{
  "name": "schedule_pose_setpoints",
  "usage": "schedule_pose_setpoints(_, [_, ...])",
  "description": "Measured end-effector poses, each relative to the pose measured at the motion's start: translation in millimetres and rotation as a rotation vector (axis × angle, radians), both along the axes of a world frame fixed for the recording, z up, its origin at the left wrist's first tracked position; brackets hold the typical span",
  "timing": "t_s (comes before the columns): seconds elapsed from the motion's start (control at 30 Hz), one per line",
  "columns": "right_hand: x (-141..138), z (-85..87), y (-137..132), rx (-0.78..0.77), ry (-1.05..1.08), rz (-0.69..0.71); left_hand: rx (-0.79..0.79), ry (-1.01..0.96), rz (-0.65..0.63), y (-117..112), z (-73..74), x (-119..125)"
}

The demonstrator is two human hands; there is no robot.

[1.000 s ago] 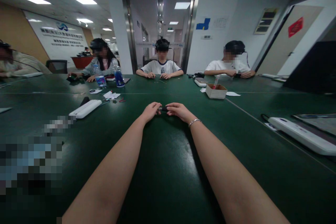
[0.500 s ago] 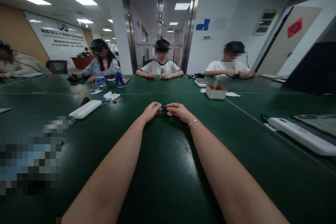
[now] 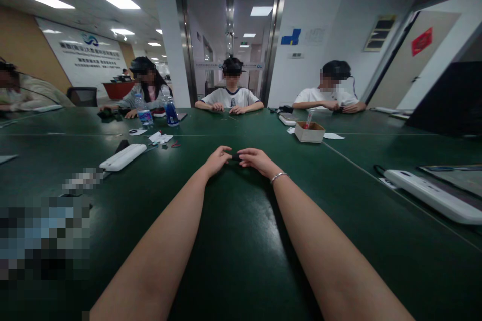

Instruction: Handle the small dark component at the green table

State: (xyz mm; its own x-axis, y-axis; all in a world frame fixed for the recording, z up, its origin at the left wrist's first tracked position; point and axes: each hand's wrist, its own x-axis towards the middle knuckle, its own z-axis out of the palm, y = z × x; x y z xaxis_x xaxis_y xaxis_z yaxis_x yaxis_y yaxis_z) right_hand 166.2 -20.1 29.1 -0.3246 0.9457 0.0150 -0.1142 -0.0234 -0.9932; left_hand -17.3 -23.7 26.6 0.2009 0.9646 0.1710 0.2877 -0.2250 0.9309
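At the middle of the green table, my two hands meet around a small black object (image 3: 236,157), too small and dark to name. My right hand (image 3: 255,159), with a silver bracelet at the wrist, is closed on its right end, thumb and fingers pinching it. My left hand (image 3: 218,158) is at the left end; its thumb touches the object, and the index finger is raised a little above it. The other left fingers are partly hidden behind the hand.
A white power bank-like box (image 3: 123,157) lies to the left, near paper scraps (image 3: 160,137) and two bottles (image 3: 171,112). A small open carton (image 3: 310,133) stands ahead on the right; a long white device (image 3: 433,195) lies far right. Several people sit across the table.
My left index finger has lifted and straightened away from the black object. The silvery part seen at its left end before no longer shows. My right hand has hardly moved.
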Motion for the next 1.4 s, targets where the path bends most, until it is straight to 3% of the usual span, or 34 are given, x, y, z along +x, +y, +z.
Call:
schedule_pose_setpoints(0.7, [0.5,0.7,-0.7,-0.002,0.000,-0.006,0.033,0.045,-0.010,-2.7,2.6,-0.8])
schedule_pose_setpoints(1.03, [-0.2,1.9,-1.5,-0.020,0.006,-0.019,0.078,-0.057,-0.028,4.1,-5.5,-2.8])
schedule_pose_setpoints(1.4, [-4.2,-1.4,2.8,0.007,-0.078,-0.044,0.061,-0.169,-0.052,-1.1,2.2,-6.7])
